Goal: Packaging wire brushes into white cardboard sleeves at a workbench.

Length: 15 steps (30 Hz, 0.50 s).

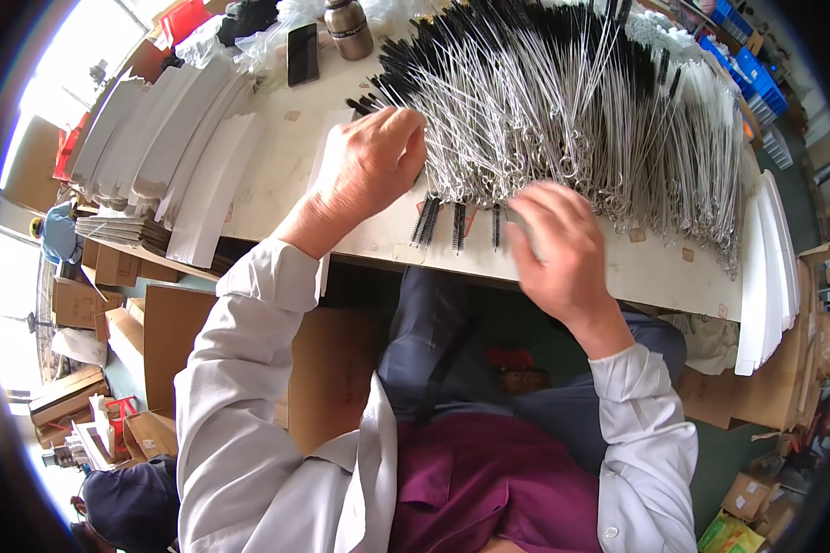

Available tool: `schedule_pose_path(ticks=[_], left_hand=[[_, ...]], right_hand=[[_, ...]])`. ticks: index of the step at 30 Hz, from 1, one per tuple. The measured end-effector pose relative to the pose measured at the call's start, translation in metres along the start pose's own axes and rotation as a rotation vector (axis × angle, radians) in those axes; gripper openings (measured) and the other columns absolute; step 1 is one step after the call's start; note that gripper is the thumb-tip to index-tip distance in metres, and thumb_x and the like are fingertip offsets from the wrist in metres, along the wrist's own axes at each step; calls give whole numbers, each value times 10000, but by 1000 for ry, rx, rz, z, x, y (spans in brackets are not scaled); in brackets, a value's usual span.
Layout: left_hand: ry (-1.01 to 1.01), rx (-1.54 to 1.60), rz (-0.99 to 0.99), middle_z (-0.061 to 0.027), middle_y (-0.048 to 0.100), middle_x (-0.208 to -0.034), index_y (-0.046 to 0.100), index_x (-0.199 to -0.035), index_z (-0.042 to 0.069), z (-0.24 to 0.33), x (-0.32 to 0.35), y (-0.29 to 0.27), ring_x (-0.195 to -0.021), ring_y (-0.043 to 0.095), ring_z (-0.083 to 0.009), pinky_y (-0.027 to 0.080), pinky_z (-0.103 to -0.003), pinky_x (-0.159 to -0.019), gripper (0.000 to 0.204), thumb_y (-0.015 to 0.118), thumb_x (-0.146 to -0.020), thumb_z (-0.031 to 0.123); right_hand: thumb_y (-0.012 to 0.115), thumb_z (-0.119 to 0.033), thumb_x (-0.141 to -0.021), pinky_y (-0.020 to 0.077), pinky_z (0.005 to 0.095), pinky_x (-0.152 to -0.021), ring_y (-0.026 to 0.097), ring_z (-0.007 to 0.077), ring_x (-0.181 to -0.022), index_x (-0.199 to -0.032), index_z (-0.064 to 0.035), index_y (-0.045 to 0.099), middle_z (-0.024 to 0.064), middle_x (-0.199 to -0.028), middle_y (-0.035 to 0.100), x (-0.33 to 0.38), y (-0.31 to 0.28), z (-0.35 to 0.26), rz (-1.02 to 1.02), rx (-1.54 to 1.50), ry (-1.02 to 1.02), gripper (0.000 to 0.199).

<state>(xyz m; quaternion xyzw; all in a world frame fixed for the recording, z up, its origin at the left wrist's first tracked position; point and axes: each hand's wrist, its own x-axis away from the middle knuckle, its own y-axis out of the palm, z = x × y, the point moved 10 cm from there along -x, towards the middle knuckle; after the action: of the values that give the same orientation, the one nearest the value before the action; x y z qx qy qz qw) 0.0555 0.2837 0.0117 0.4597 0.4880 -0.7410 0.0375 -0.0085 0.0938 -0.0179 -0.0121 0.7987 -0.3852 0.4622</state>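
The long worktable [277,189] is largely covered by a broad heap of wire-handled bottle brushes [535,111], spread from its middle to its right side, with black bristles mostly turned to the far side and looped wire ends to the near side. Long white cardboard strips [180,138] are piled at the left; more white strips [770,267] are stacked at the right edge. The left hand [369,161] is curled into a fist beside the heap's left flank; whether anything is pinched inside cannot be told. The right hand [563,249], blurred, is held at the heap's near edge, thumb spread from loosely bent fingers. Beyond, a metal bottle [348,32] is placed beside a black smartphone [302,55]. Between the hands, small black bristle heads [458,229] are seen near the table edge.
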Motion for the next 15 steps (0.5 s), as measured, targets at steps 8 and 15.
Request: schedule_pose_path(ticks=[8, 15], left_hand=[[-237, 92, 205, -121, 719, -768, 658, -960, 87, -53, -48, -42, -678, 729, -277, 578, -371, -641, 121, 707, -851, 70], [-382, 5, 329, -89, 700, -799, 753, -1060, 82, -110, -88, -109, -618, 658, -171, 542, -307, -548, 154, 668, -934, 58]], right_hand=[[564, -178, -932, 324, 456, -1220, 563, 340, -1324, -1286, 86, 618, 220, -1332, 646, -40, 115, 12, -356, 309, -209, 445], [587, -239, -970, 300, 443, -1242, 518, 311, -1389, -1356, 101, 575, 220, -1438, 587, -36, 133, 26, -441, 435, -157, 514]])
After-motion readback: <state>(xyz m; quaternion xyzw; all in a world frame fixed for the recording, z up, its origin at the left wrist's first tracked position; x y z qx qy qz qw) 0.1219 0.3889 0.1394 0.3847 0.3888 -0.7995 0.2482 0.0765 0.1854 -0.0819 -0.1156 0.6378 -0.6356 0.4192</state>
